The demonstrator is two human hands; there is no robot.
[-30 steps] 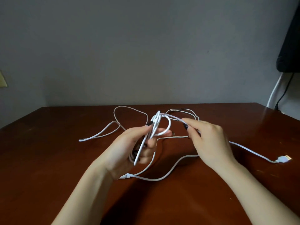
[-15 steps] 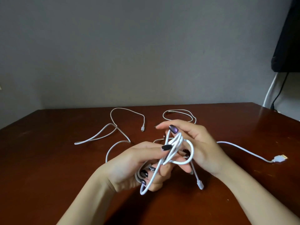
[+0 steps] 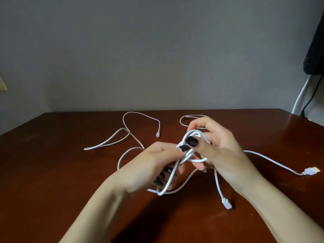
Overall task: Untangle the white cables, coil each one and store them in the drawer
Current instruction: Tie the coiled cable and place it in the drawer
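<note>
Centre of frame: left hand [image 3: 154, 165], grip closed round half-wound white cable coil [image 3: 192, 132], thumb on top. Right hand [image 3: 222, 151], just right, pinches top loop. Coil's long axis runs lower left to upper right. Loose tail [image 3: 219, 186] drops lower right, nearer right hand, toward counter [image 3: 52, 172]. Second cable [image 3: 140, 114] lies upper left, apart.

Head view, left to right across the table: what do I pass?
In order: loose cable loop → left hand → cable coil gripped by both hands → right hand → USB plug.
</note>
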